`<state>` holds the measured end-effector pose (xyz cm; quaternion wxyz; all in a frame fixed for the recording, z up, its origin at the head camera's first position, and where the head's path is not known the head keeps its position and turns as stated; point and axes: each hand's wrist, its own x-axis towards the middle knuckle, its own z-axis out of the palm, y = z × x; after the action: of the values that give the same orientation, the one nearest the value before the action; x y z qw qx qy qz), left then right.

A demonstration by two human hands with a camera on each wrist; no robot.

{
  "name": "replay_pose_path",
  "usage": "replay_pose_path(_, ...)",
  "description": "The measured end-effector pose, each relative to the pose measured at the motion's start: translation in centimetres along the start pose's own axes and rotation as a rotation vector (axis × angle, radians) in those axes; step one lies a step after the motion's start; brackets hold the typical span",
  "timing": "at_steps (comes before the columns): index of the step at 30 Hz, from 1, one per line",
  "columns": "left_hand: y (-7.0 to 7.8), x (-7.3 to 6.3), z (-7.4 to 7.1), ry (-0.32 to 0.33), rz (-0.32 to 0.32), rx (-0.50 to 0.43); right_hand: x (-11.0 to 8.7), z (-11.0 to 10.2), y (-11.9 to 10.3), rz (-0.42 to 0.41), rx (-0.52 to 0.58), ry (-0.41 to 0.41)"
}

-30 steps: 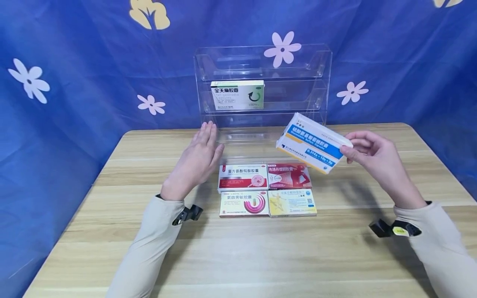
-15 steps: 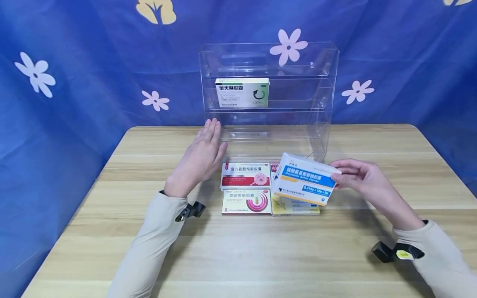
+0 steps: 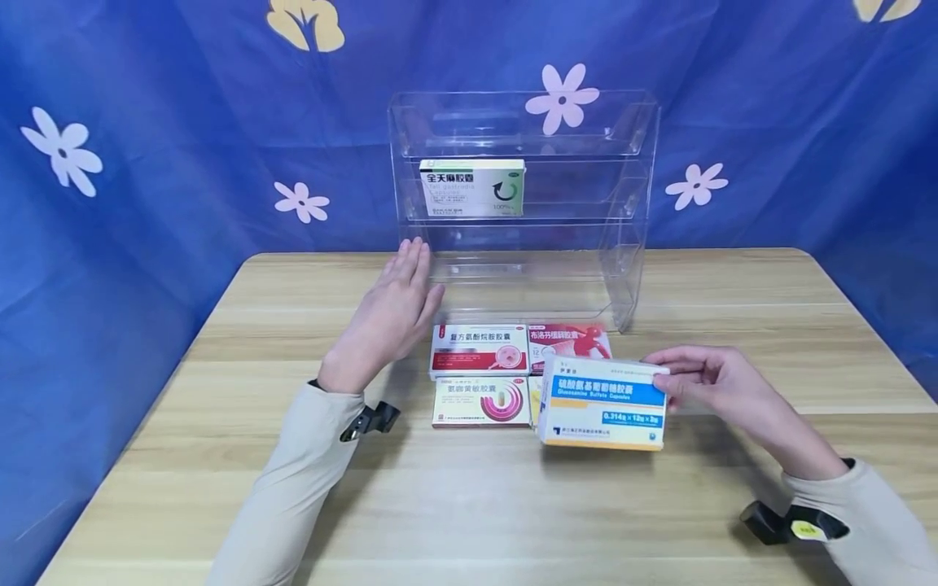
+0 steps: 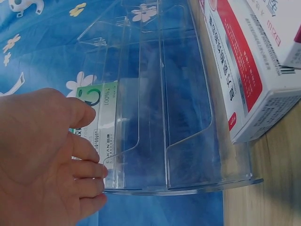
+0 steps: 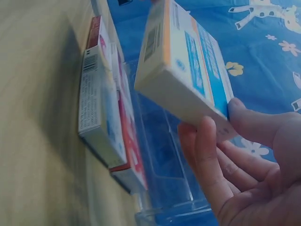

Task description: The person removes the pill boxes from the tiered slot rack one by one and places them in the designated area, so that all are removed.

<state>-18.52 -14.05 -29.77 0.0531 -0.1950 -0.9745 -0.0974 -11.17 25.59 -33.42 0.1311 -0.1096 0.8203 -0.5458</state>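
Note:
My right hand (image 3: 721, 391) pinches the right end of a white, blue and orange medicine box (image 3: 604, 407), its printed front towards me. The box hangs above the table and hides most of a yellow-and-white medicine box (image 5: 101, 103). My left hand (image 3: 388, 313) has its fingers extended at the left side of a clear acrylic rack (image 3: 623, 277); contact is hard to tell. A green-and-white medicine box (image 3: 472, 187) stands in the rack's middle tier, at the left. In the left wrist view my left hand (image 4: 51, 160) partly covers that box.
Before the rack lie a red-and-white medicine box (image 3: 479, 350), a pink-red medicine box (image 3: 567, 338) and a white medicine box with a magenta ring (image 3: 479, 403). They rest on a wooden table (image 3: 440, 505). A blue flowered curtain (image 3: 183, 146) hangs behind.
My right hand has brought the blue-and-white medicine box down and towards me, from beside the rack to over the yellow box, and levelled it. My left hand has stayed at the rack.

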Motion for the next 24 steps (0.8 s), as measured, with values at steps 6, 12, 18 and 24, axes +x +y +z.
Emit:
replay_pose_path(6,-0.1,-0.1,0.1,-0.014,0.000,-0.001,-0.6,0.5,1.0,0.043,0.004,-0.058)
replay_pose_path(12,-0.2,0.0,0.0,-0.009,0.008,0.003,-0.6,1.0,2.1,0.008,0.067,-0.142)
replay_pose_path(18,-0.2,0.0,0.0,-0.004,0.016,0.007,-0.9,1.4,2.6,0.020,0.067,-0.165)
replay_pose_path(24,-0.1,0.0,0.1,0.002,0.024,0.020,-1.4,1.5,2.8,0.034,0.089,-0.171)
